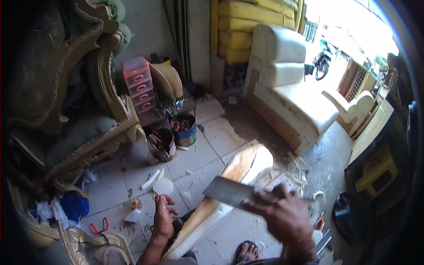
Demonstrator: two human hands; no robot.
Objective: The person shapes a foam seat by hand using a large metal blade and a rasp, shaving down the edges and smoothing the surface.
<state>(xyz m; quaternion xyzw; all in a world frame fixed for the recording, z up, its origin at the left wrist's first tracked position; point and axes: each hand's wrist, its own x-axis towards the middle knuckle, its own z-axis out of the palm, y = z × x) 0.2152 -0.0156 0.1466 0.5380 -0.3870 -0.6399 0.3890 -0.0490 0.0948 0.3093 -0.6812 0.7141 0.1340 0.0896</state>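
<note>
A long padded piece (212, 216), white along its side and tan on its face, slants from my lap up to the right. Across its middle lies a broad, flat metal blade (229, 192), its end pointing left. My right hand (285, 216) is wrapped round the blade's other end and hides the grip. On the left of the padded piece is my left hand (164, 218), fingers curled together. A pale, flat, many-sided piece (163, 186) meets its fingertips and appears pinched there.
White scraps (151, 179) and red-handled pliers (100, 226) lie on the tiled floor. Two tool-filled tins (162, 145) stand by a pink drawer unit (139, 84). A carved sofa frame (66, 115) fills the left; a white sofa (291, 88) stands at the back right, near a yellow stool (380, 172).
</note>
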